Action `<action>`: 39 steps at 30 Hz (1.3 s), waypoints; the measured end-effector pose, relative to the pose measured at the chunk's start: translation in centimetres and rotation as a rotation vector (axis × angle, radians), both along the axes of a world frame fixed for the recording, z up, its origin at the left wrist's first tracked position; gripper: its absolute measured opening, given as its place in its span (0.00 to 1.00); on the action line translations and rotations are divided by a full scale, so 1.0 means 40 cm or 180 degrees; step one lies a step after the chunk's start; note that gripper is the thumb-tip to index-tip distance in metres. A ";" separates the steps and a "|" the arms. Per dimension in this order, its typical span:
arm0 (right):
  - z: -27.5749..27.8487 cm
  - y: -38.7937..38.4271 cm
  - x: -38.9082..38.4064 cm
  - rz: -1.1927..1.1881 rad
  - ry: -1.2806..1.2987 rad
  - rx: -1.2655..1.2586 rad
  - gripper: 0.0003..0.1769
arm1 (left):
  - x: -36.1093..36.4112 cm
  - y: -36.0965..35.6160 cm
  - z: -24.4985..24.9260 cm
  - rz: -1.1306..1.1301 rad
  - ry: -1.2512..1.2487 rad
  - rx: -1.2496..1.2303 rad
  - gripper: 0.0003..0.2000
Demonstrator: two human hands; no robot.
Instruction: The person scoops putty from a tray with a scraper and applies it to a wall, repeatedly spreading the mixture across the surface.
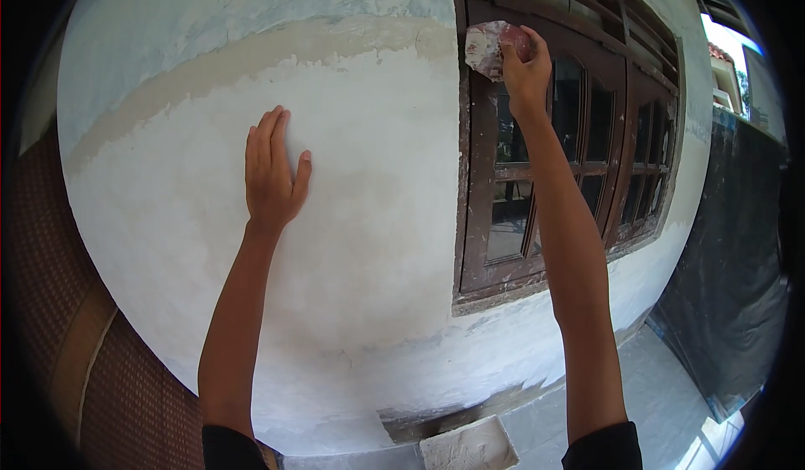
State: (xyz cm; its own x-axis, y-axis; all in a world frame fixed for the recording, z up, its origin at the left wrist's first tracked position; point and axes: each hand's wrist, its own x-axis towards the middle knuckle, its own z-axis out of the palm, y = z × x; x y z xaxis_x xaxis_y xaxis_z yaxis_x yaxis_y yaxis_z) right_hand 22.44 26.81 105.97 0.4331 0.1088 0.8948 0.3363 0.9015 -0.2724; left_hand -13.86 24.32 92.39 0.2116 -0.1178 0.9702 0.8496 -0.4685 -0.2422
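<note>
My left hand [273, 172] lies against the white plastered wall [369, 218], fingers stretched out and thumb apart, with nothing in it. Higher up and to the right, my right hand [528, 72] grips a reddish, flat-looking piece crusted with white plaster [486, 49]; its exact kind I cannot tell. That piece overlaps the upper left corner of the brown wooden window [480, 210] in this view. Between the hands, the wall is smooth and whitish with faint grey patches. Above, a beige band [243, 55] with a ragged edge crosses it.
Below, on the grey floor [604, 386], a shallow rectangular container [470, 446] of pale plaster sits near the wall's foot. Dark sheeting [721, 260] hangs on the right. At the left edge are brown woven panels [138, 399].
</note>
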 end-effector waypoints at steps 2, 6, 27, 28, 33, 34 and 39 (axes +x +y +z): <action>0.001 -0.016 -0.004 0.0598 0.0243 0.0161 0.24 | 0.004 -0.001 0.001 0.0021 -0.0007 0.0024 0.28; 0.000 -0.014 -0.045 0.0397 -0.0353 0.0396 0.23 | 0.003 -0.001 0.001 0.0119 -0.0018 -0.0006 0.29; 0.069 -0.042 -0.069 0.0216 -0.1103 0.0322 0.23 | 0.004 -0.004 0.000 0.0045 -0.0016 -0.0019 0.28; 0.071 -0.031 -0.067 -0.0146 -0.1369 0.0283 0.23 | 0.002 -0.004 0.000 0.0044 -0.0007 -0.0017 0.28; 0.093 0.013 0.001 -0.0353 -0.1068 0.0334 0.22 | 0.001 -0.002 0.001 0.0027 0.0011 0.0004 0.28; 0.096 0.006 0.017 -0.0130 -0.0802 0.0320 0.22 | 0.002 -0.001 0.000 0.0015 -0.0004 -0.0012 0.28; 0.075 -0.042 -0.040 0.0542 -0.0963 0.0361 0.22 | 0.003 -0.001 0.001 0.0023 -0.0034 -0.0020 0.28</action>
State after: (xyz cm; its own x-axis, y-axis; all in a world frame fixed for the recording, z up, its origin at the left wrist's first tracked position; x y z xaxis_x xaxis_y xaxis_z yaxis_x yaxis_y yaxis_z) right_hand 20.83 25.13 108.95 0.1311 0.0493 0.9902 0.2289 0.9703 -0.0786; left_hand -13.76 24.29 92.44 0.2019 -0.1102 0.9732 0.8554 -0.4640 -0.2300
